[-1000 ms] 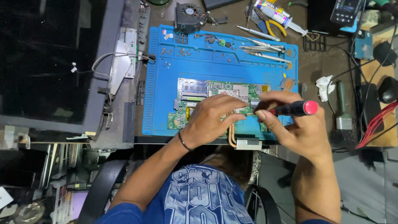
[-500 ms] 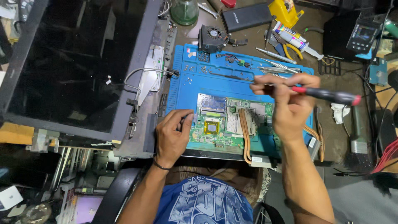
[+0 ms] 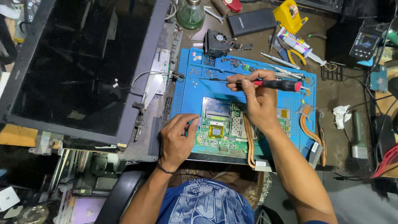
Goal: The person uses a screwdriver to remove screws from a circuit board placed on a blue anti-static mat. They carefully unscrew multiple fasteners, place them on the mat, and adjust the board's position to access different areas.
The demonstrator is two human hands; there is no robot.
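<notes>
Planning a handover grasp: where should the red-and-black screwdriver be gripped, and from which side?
Grip the screwdriver on its black handle, behind the red end cap. It lies roughly level over the blue mat, shaft pointing left. The right hand already pinches it from below, fingers near the shaft. Coming from above or the red end looks clearest.

Left hand (image 3: 177,139) curled, fingers bent; right hand (image 3: 256,97) raised, grip closed.

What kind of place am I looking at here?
Most likely an electronics repair bench. A green circuit board lies on a blue work mat, the right hand holds a red-handled screwdriver, and an opened laptop screen and a loose cooling fan sit nearby.
</notes>
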